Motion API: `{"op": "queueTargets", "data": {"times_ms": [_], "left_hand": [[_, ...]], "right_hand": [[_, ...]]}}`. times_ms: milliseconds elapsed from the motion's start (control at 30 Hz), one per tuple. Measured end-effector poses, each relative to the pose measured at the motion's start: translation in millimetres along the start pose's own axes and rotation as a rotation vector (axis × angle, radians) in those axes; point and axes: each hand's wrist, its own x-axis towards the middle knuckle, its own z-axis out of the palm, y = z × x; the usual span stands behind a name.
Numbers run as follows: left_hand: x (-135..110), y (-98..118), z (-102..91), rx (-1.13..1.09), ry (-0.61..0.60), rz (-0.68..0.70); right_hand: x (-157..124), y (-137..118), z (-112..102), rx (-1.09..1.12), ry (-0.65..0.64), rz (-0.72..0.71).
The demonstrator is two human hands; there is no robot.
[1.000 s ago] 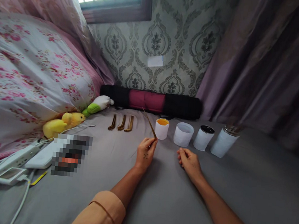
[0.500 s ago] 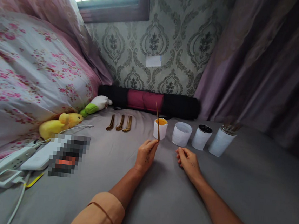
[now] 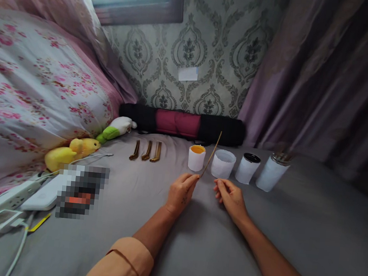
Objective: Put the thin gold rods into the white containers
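Observation:
My left hand is closed in a pinch on the lower end of a thin brown stick. The stick leans up and to the right, passing in front of the gap between two white-wrapped containers. One is the container with an orange-yellow inside; the other is a wider, pale-looking tub. Just in front of that tub my right hand hovers with curled fingers and the thumb against them; nothing shows in it. Three small bunches of bent brown sticks lie in a row to the left.
To the right stand a white-wrapped can with a dark top and a taller wrapped jar of thin sticks. Behind lies a black and maroon roll. Plush toys, a power strip and cables occupy the left side.
The stick in my left hand has tilted from nearly upright before the orange-yellow container to leaning right. My right hand has shifted very slightly left.

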Motion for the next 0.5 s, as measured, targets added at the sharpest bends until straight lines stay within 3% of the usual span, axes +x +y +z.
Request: {"op": "queueTargets", "data": {"times_ms": [500], "left_hand": [[-1,2,-2.7,0.192,-0.108,0.203]], "right_hand": [[-7,-16,2,0.068,-0.05,-0.051]]}}
